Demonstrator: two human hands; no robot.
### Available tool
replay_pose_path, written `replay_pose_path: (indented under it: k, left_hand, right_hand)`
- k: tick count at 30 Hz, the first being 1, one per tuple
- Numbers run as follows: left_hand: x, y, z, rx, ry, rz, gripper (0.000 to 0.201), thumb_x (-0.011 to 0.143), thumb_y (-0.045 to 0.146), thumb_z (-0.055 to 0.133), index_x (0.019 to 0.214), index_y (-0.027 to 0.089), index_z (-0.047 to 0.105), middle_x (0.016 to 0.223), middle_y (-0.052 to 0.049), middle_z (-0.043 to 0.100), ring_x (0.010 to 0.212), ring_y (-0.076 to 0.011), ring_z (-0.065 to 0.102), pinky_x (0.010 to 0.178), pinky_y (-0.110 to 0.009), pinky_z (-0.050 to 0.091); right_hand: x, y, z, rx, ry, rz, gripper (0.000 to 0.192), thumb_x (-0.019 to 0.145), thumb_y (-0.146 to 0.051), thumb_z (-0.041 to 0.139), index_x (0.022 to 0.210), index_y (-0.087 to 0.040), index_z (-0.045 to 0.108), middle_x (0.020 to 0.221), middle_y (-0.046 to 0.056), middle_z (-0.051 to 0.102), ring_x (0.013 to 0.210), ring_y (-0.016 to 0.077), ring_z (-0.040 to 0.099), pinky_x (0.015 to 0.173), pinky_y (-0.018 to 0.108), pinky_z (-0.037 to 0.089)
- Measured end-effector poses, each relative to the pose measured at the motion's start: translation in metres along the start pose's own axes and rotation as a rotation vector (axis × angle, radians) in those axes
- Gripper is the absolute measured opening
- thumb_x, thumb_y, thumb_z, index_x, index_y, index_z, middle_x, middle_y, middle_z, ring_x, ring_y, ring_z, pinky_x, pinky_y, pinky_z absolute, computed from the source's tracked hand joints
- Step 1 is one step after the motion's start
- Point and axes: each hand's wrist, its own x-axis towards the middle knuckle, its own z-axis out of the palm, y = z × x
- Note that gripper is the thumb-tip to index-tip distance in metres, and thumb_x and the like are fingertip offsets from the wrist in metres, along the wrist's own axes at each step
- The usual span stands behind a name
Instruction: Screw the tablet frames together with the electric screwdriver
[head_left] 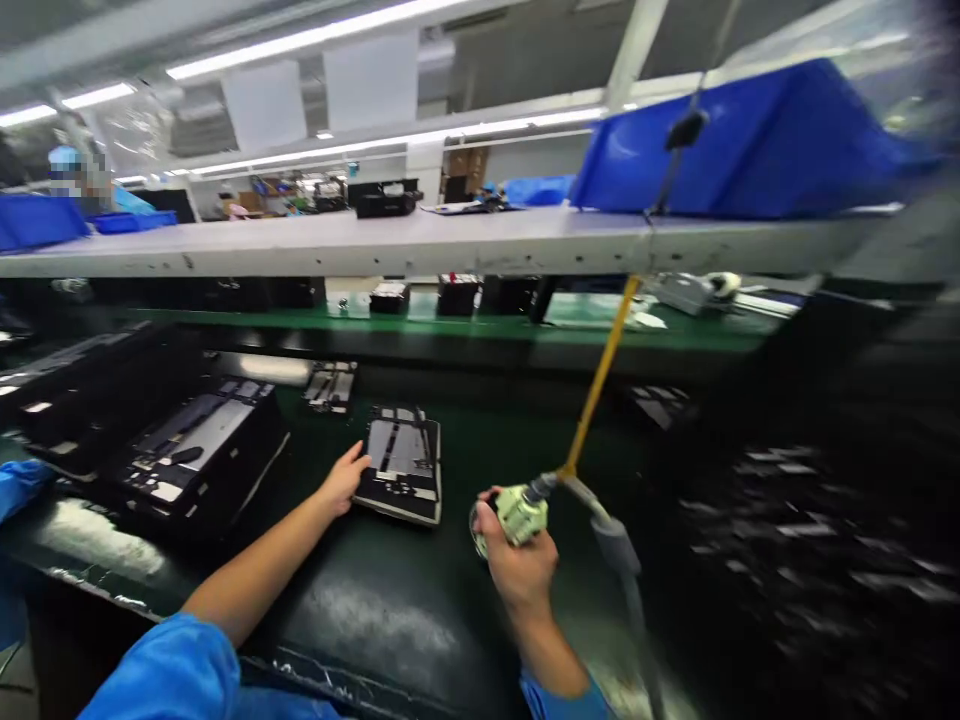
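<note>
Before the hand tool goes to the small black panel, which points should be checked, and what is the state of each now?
1. Right hand has the tool in a closed grip: ok.
2. Left hand is at the left edge of the black panel and touches it: ok.
3. The panel lies flat on the green belt: ok.
4. The tool tip stands over the panel: not ok, the tool is to the right of it.
5. The yellow cord and grey hose hang free of the panel: ok.
6. Which tip is fitted on the tool: cannot tell, the hand hides it.
</note>
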Motion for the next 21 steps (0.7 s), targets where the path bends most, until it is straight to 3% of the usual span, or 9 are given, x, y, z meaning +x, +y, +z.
replay_pose_path:
  k: [4,8,10,12,14,15,17,19,21]
  left_hand:
    - [-0.057,-0.020,-0.040,0.053,-0.089,0.005,0.079,0.086,0.035,0.077,0.157,0.023,0.045,0.127,-0.009,0.074,0.097,-0.0197,0.074,0.088,-0.031,0.059]
    - [-0.105,-0.032,-0.067,0.142,-0.129,0.037,0.079,0.082,0.029,0.077,0.155,0.020,0.048,0.137,-0.009,0.069,0.114,-0.0220,0.068,0.104,-0.034,0.053]
    - [-0.122,-0.034,-0.078,0.318,-0.134,0.096,0.077,0.082,0.030,0.076,0.154,0.019,0.050,0.139,-0.010,0.066,0.115,-0.0236,0.067,0.107,-0.037,0.050]
    - [-0.137,-0.033,-0.088,0.612,-0.135,0.216,0.068,0.088,0.037,0.070,0.151,0.019,0.053,0.136,-0.011,0.065,0.111,-0.0251,0.066,0.105,-0.042,0.051]
    - [-0.150,-0.032,-0.098,0.876,-0.153,0.343,0.058,0.095,0.045,0.062,0.148,0.021,0.056,0.132,-0.011,0.064,0.109,-0.0252,0.065,0.103,-0.043,0.051]
    - [-0.157,-0.031,-0.102,0.950,-0.174,0.379,0.055,0.097,0.047,0.060,0.146,0.022,0.057,0.130,-0.010,0.063,0.110,-0.0250,0.064,0.103,-0.043,0.051]
    - [-0.168,-0.030,-0.109,1.044,-0.234,0.410,0.058,0.095,0.052,0.063,0.147,0.025,0.057,0.129,-0.009,0.061,0.113,-0.0250,0.063,0.103,-0.042,0.051]
    - [-0.176,-0.029,-0.114,1.128,-0.297,0.418,0.067,0.089,0.054,0.072,0.148,0.028,0.056,0.128,-0.008,0.060,0.115,-0.0264,0.062,0.102,-0.042,0.051]
    - [-0.179,-0.028,-0.117,1.204,-0.350,0.436,0.073,0.083,0.053,0.078,0.149,0.029,0.055,0.124,-0.008,0.060,0.114,-0.0277,0.062,0.099,-0.042,0.052]
  right_hand:
    - [-0.001,0.007,0.000,-0.050,-0.035,0.000,0.046,0.085,-0.058,0.068,0.108,-0.018,0.069,0.089,0.007,0.078,0.067,0.0196,0.073,0.069,0.035,0.062]
    - [-0.002,0.009,0.002,-0.166,-0.102,-0.013,0.041,0.087,-0.051,0.067,0.114,-0.019,0.066,0.096,0.007,0.078,0.083,0.0223,0.074,0.082,0.038,0.061]
    - [-0.006,0.005,0.001,-0.202,-0.097,-0.075,0.041,0.090,-0.047,0.065,0.120,-0.019,0.064,0.109,0.010,0.075,0.096,0.0241,0.072,0.090,0.042,0.059]
    - [-0.018,-0.001,-0.003,-0.238,0.003,-0.181,0.039,0.093,-0.041,0.064,0.125,-0.019,0.061,0.121,0.013,0.069,0.108,0.0257,0.068,0.097,0.045,0.056]
    - [-0.036,-0.008,-0.007,-0.263,0.039,-0.276,0.032,0.095,-0.034,0.062,0.124,-0.020,0.062,0.119,0.013,0.067,0.108,0.0255,0.066,0.098,0.046,0.055]
    - [-0.047,-0.012,-0.009,-0.267,-0.034,-0.304,0.028,0.095,-0.032,0.061,0.121,-0.021,0.063,0.114,0.011,0.067,0.106,0.0249,0.066,0.098,0.045,0.055]
    - [-0.069,-0.018,-0.013,-0.278,-0.333,-0.311,0.025,0.095,-0.030,0.064,0.119,-0.022,0.064,0.113,0.010,0.068,0.108,0.0249,0.066,0.098,0.043,0.055]
    - [-0.087,-0.023,-0.014,-0.327,-0.632,-0.245,0.037,0.090,-0.034,0.073,0.123,-0.022,0.064,0.124,0.012,0.066,0.117,0.0274,0.063,0.103,0.044,0.054]
    - [-0.101,-0.026,-0.015,-0.415,-0.782,-0.140,0.054,0.083,-0.038,0.081,0.130,-0.022,0.062,0.132,0.014,0.062,0.123,0.0301,0.060,0.107,0.046,0.052]
